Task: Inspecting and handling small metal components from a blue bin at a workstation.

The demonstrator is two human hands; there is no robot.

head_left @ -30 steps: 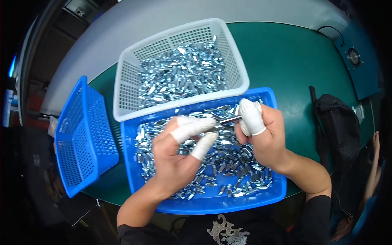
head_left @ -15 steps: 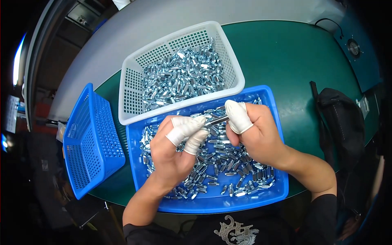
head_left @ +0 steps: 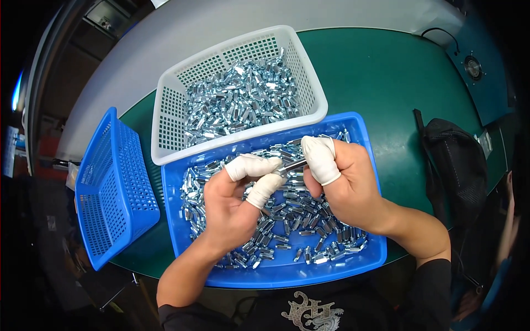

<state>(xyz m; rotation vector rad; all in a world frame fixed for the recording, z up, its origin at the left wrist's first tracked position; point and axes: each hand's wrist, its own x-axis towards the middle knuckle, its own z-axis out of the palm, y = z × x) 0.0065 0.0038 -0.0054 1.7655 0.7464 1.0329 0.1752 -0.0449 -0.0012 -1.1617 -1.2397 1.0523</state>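
Both my hands meet above a blue tray (head_left: 265,281) strewn with small shiny hexagonal metal standoffs (head_left: 309,218). White finger cots cover the thumb and index finger of my left hand (head_left: 229,215), which pinches one small silver standoff (head_left: 282,169) at the fingertips. My right hand (head_left: 356,185), its thumb also in a white cot, is closed on a thin dark rod (head_left: 295,164). The rod slants from that thumb to the standoff; whether its tip goes inside cannot be made out. My right fingers are partly hidden under the hand.
Behind the tray, a white basket (head_left: 243,138) holds a heap of similar standoffs. A blue perforated basket (head_left: 141,182) leans on its side at the left. On the green mat (head_left: 375,71) lies a black bag (head_left: 455,160) at the right. Another person's arm (head_left: 508,237) shows at the far right.
The whole view has shifted slightly, moving the baskets and tray a little left. My left fingers have changed position slightly on the standoff; both hands keep their grip.
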